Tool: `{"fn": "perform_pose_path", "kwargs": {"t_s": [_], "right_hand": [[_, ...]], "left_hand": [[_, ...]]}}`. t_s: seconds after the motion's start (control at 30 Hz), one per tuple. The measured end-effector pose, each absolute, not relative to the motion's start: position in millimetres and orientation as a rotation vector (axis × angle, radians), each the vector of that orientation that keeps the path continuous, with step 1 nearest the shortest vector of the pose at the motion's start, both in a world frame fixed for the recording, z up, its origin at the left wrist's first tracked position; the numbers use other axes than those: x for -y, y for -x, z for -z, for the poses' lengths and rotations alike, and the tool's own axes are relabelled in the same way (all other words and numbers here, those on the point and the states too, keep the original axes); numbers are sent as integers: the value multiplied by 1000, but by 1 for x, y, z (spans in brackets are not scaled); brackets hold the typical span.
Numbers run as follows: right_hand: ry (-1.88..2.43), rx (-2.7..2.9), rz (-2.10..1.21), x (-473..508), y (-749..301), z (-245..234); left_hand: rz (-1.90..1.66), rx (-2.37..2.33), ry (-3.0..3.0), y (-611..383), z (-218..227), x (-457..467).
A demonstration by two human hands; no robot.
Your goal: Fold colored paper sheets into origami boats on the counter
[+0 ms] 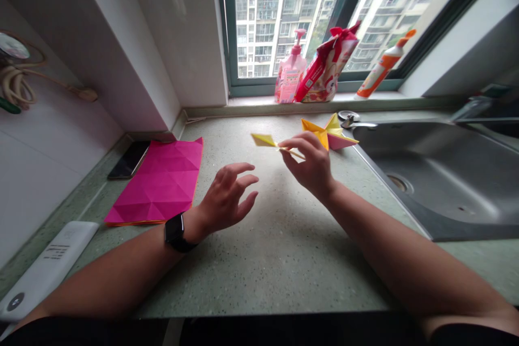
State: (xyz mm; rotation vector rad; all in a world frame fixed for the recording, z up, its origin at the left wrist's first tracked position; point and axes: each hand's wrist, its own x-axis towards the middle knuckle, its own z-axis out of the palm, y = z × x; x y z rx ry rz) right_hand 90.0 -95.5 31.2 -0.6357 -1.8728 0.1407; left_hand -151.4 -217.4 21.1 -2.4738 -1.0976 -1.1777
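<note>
Between the thumb and fingers of my right hand [310, 165] is a small folded piece of yellow paper [264, 140], held above the counter with its wider part pointing left. Just behind that hand lie folded paper pieces [334, 132] in orange, yellow and pink, partly hidden by it. My left hand [231, 194] hovers over the counter with fingers apart and slightly curved, holding nothing. A black watch is on that wrist. To its left, creased magenta paper sheets [162, 184] lie stacked, with an orange edge showing underneath.
A dark phone [128, 160] lies partly beside the magenta sheets. A white device [52, 265] rests at the counter's left front. The steel sink [446, 173] is at right. Along the windowsill stand a pink pump bottle [291, 75], a red bag [330, 67] and an orange-white bottle [383, 67].
</note>
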Motion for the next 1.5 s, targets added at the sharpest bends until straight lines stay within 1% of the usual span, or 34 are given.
{"fn": "perform_pose_path", "kwargs": {"t_s": [0.1,0.23,0.33,0.43,0.57,0.67,0.87,1.1,1.33,1.5], "right_hand": [[528,2225,49,94,-88,-12],[431,2537,31,88,-83,11],[392,2596,-48,84,-86,15],[377,2630,-105,81,-89,14],[402,2666,-182,80,-91,13],[425,2667,-211,80,-91,13],[533,2617,-97,78,-91,15],[542,2678,-223,83,-85,14],[377,2646,-184,90,-85,7],[302,2665,-241,94,-81,8]], "left_hand": [[1170,1152,2361,154,-19,217],[883,1351,2446,158,-10,211],[659,1518,2535,159,-5,206],[506,1615,2560,160,-4,201],[354,1631,2538,162,-7,197],[304,1628,2519,164,-8,196],[478,1592,2664,162,-6,198],[760,1635,2859,158,-7,199],[982,1872,2805,157,-9,200],[1067,1950,2845,155,-11,200]]}}
